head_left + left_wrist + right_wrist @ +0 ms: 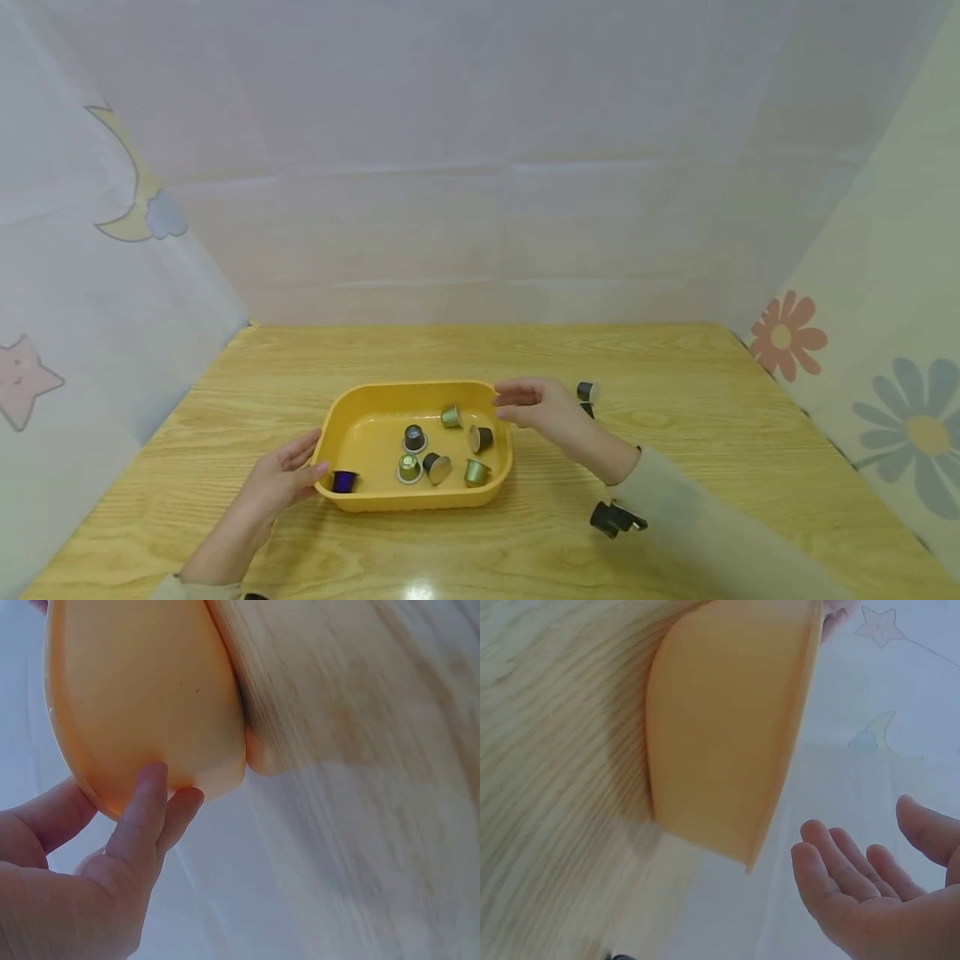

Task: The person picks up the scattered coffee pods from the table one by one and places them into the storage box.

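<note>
A yellow plastic basin (420,502) sits on the wooden table, with several coffee capsules inside. A dark purple capsule (344,482) lies in its near left corner; green capsules (476,473) and dark ones (414,437) lie toward the middle and right. My left hand (276,483) grips the basin's left end, thumb over the rim and fingers against the outer wall, as the left wrist view (112,847) also shows. My right hand (551,417) is by the right rim with loosely bent fingers, holding nothing; the right wrist view shows a gap between the hand (870,892) and the basin.
Beyond my right wrist, a dark capsule (587,390) lies on the table (600,350), with another dark piece beside it. Black capsules (604,518) lie below my right forearm. Pale printed sheets (480,208) enclose the table at the back and both sides.
</note>
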Motion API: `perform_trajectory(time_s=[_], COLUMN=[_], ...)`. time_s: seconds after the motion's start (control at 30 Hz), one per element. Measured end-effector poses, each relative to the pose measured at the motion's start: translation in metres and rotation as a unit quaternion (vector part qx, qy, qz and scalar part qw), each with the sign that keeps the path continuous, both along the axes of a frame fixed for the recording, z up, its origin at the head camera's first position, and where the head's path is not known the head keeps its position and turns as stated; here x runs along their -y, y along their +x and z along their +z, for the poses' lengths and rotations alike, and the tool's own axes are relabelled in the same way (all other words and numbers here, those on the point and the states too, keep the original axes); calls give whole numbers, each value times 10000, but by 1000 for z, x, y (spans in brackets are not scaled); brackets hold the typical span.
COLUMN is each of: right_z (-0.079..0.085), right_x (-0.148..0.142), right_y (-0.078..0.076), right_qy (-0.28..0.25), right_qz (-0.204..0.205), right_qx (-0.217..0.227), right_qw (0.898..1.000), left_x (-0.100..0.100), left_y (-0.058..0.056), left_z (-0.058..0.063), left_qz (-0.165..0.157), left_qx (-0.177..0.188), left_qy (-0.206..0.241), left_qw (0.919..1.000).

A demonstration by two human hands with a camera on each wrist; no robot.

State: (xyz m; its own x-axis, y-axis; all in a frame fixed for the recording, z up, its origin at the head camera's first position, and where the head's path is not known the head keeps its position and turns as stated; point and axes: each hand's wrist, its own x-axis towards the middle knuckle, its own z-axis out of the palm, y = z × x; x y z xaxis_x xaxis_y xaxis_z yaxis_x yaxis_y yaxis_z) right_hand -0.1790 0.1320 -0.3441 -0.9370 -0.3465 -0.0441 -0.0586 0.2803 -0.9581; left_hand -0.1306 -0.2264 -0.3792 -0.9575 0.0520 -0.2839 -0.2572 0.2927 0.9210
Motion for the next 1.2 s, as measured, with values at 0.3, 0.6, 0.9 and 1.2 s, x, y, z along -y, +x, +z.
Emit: perform_trajectory(time_s=[0.3,0.6,0.9,1.2], right_z=[-4,-4,-9,-17], right_x=[-20,-42,-58,-70], right_y=[-1,0,1,0], right_qy=[-14,39,188,190], right_qz=[-153,-459,-582,-745], right_qx=[-180,-391,-543,-679], right_qw=[9997,9982,9967,9947], left_x=[2,-1,-1,-2], left_y=[1,-1,-3,-1], left_z=[0,2,0,1], left_qz=[-25,69,152,137], left_qx=[-22,-7,29,41], left_qy=[-47,12,26,51], left_qw=[10000,10000,9999,9999])
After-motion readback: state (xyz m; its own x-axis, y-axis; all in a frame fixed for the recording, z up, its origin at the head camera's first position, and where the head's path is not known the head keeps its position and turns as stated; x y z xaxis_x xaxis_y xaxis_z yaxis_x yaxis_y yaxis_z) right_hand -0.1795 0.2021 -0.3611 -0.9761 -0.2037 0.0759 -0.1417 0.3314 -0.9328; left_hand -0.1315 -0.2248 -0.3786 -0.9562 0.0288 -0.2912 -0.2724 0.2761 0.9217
